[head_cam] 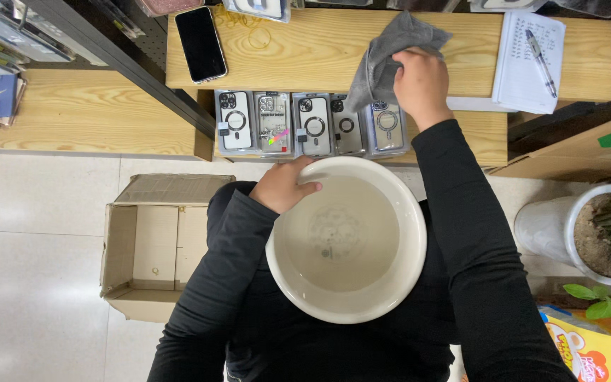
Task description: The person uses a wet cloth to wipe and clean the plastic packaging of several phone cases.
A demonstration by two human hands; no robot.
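My left hand [286, 185] grips the near-left rim of a round white basin [390, 283] that I hold against my body; it holds shallow water. My right hand [421, 83] is shut on a grey cloth [385, 53], pressed on the upper wooden shelf [319, 49]. Just below the cloth, a row of several phone cases in clear packaging [312, 124] stands on the lower shelf, the rightmost partly under the cloth's hanging corner.
A black phone [200, 44] lies on the upper shelf at left. A notepad with a pen [530, 60] sits at right. An open cardboard box [151, 247] stands on the tiled floor at left. A white plant pot [581, 230] and snack bags [588, 350] are at right.
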